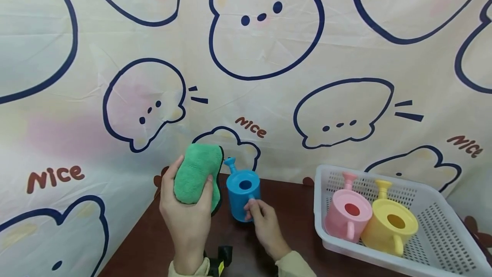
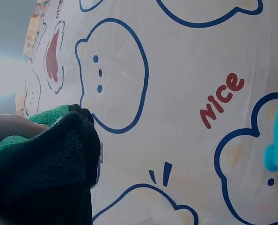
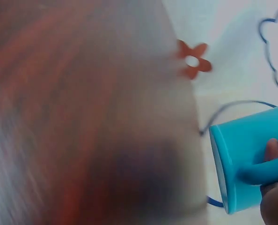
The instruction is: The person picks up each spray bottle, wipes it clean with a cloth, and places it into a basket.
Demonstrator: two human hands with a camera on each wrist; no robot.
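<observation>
A folded, fuzzy green cloth [image 1: 197, 170] with a dark edge is gripped in my left hand [image 1: 186, 225], thumb across its front. In the left wrist view the cloth's dark side [image 2: 50, 159] faces the camera. Just to the right, my right hand [image 1: 266, 225] holds a blue toy watering can [image 1: 235, 191] by its handle. The can is roughly upright over the table, its spout pointing away and a little left beside the cloth. From the right wrist, the can's base [image 3: 219, 168] and its curved handle [image 3: 265, 172] show, with fingers behind the handle.
A white perforated basket [image 1: 320, 225] stands on the right of the dark brown table [image 1: 142, 247]. Inside it are a pink watering can [image 1: 342, 213] and a yellow watering can [image 1: 378, 225]. A curtain [image 1: 269, 106] with cartoon outlines hangs close behind the table.
</observation>
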